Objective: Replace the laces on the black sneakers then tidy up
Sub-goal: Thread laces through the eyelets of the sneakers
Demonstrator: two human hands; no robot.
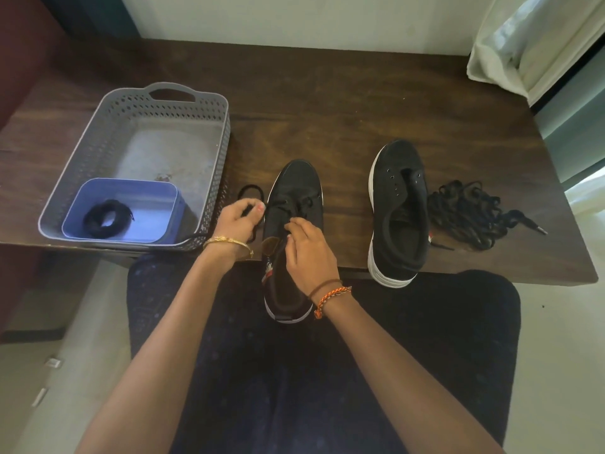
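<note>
A black sneaker (pixel 296 191) with a white sole lies toe-away at the table's front edge, its heel hanging over my lap. A black lace (pixel 306 202) runs through its lowest eyelets. My left hand (pixel 236 222) pinches one lace end at the shoe's left side. My right hand (pixel 309 250) pinches the other lace part over the tongue. A second black sneaker (pixel 397 208) stands unlaced to the right. A tangled pile of black laces (pixel 471 214) lies beside it.
A grey perforated basket (pixel 98 149) sits on the dark wooden table (pixel 327 103) at the left. Inside it a blue box (pixel 154 204) holds a coiled black lace (pixel 106 218). A curtain (pixel 530 40) hangs at the far right.
</note>
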